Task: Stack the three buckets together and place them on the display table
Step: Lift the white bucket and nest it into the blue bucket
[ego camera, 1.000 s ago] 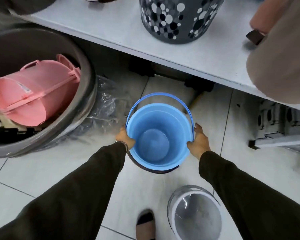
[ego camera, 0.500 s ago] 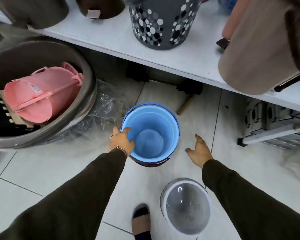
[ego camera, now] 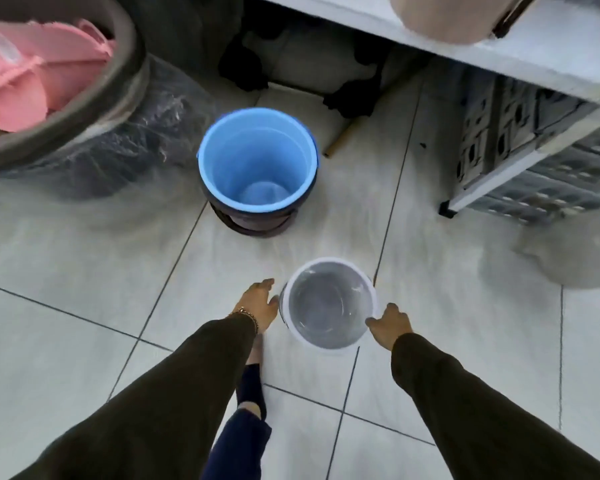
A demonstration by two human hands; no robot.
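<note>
A blue bucket stands on the tiled floor, nested inside a dark bucket whose base shows beneath it. Closer to me stands a white bucket with a grey inside. My left hand is open at its left side, fingers near the rim. At the rim's right side, my right hand has its fingertips just touching or almost touching. Neither hand grips anything. The white display table crosses the top right.
A large grey tub holding a pink bucket sits at the upper left, wrapped in clear plastic. A grey crate rack stands under the table on the right. My foot is below the left hand.
Both hands let go of the blue bucket and moved back to either side of the white bucket. The view has tilted downward.
</note>
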